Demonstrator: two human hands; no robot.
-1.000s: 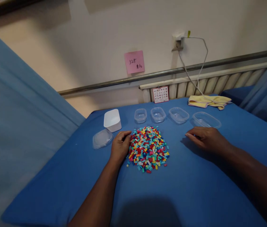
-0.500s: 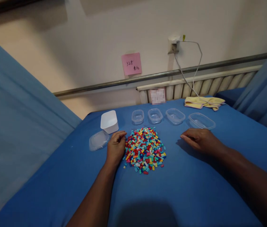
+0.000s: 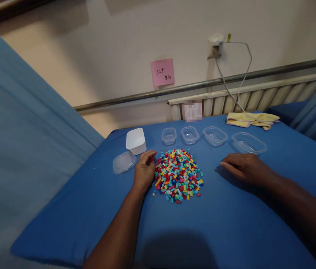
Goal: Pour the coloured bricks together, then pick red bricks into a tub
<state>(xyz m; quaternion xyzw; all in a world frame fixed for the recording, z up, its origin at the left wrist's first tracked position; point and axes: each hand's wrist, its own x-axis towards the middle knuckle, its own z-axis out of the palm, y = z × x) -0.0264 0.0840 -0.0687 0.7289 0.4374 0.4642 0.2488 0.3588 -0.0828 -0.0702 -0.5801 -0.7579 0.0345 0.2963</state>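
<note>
A heap of small multicoloured plastic building bricks point(image 3: 178, 173) lies on the blue-covered table point(image 3: 102, 209). My left hand point(image 3: 145, 170) rests along the heap's left edge, its fingers loosely curled in, with no brick showing in them. Off to the right, apart from the bricks, my right hand point(image 3: 241, 167) lies with fingers and thumb drawn together; nothing sticks out from the fingertips, and the palm is hidden. Behind the heap stand clear plastic tubs in a row: a small one point(image 3: 169, 143), another point(image 3: 190, 141), a larger one point(image 3: 215, 142) and the largest point(image 3: 247, 149).
Left of the tubs are a white box point(image 3: 137, 149) and a translucent lid point(image 3: 124, 163), close by my left hand. A yellow cloth point(image 3: 238, 120) lies at the back right under a white cable. Behind the table are a radiator point(image 3: 247, 101), a rail and a pink note point(image 3: 162, 72). Blue curtains hang at both sides.
The whole view has shifted, so everything appears further right and slightly higher. Both hands keep nearly the same places beside the bricks.
</note>
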